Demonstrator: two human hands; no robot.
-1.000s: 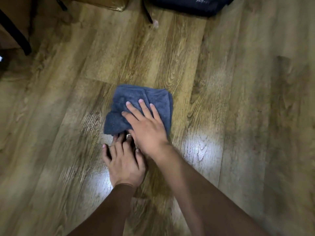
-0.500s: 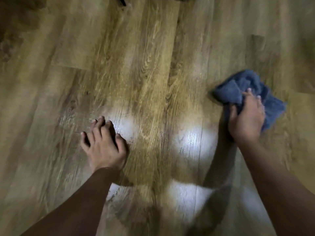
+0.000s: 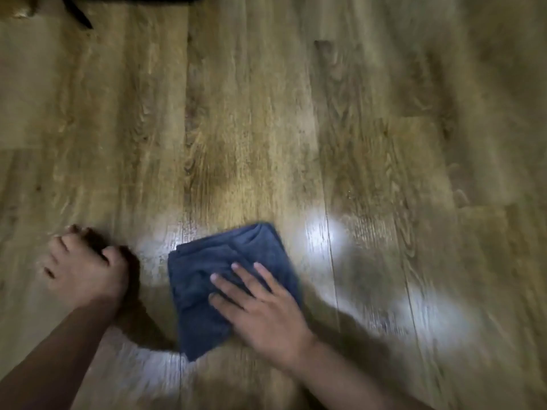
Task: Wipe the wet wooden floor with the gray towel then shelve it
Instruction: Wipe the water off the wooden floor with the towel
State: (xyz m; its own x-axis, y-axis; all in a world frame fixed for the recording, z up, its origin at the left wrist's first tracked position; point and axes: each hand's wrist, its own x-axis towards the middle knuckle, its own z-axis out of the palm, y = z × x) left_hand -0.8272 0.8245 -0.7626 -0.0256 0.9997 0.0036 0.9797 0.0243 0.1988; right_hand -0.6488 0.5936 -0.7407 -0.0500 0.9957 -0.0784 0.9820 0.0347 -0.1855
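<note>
The gray towel (image 3: 204,288), folded into a rough square, lies flat on the wooden floor (image 3: 251,128) in the lower middle of the head view. My right hand (image 3: 260,309) presses down on its right half, fingers spread and flat over the cloth. My left hand (image 3: 84,270) rests on the bare planks to the left of the towel, fingertips down and apart, a short gap away from the cloth. Shiny patches on the planks glare around the towel.
A dark furniture leg (image 3: 77,11) and a dark object along the top edge stand at the far left top. Wooden planks stretch on all sides of the towel.
My right hand has swept the towel from the far right back leftwards and nearer to me. The towel now lies flatter. My left hand has stayed propped on the floor.
</note>
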